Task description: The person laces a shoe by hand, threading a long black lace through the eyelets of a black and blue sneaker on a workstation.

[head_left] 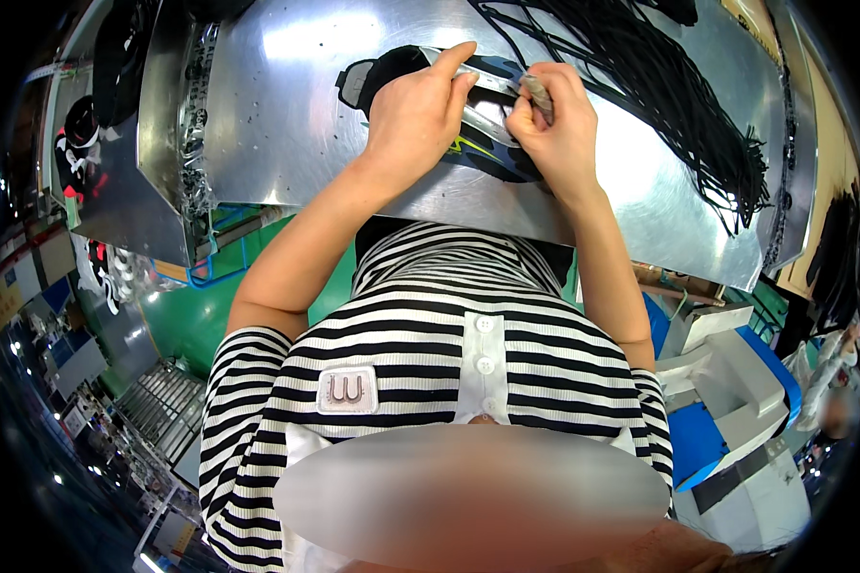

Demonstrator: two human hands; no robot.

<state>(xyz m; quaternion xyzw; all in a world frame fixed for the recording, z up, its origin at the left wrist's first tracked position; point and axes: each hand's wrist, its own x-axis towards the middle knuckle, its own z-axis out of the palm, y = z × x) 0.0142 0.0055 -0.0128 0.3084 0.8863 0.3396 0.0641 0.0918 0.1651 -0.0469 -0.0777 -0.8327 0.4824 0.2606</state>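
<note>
Shoe upper [495, 160] lies beneath and between both hands [413, 119] [564, 129].

Dark fabric piece [495, 164], yellow-streaked (partly hidden)

On my feed I make out one letter-like mark, on the white patch [347, 389] of the striped shirt [411, 382], nearer the wearer than the left hand [413, 119].
</note>
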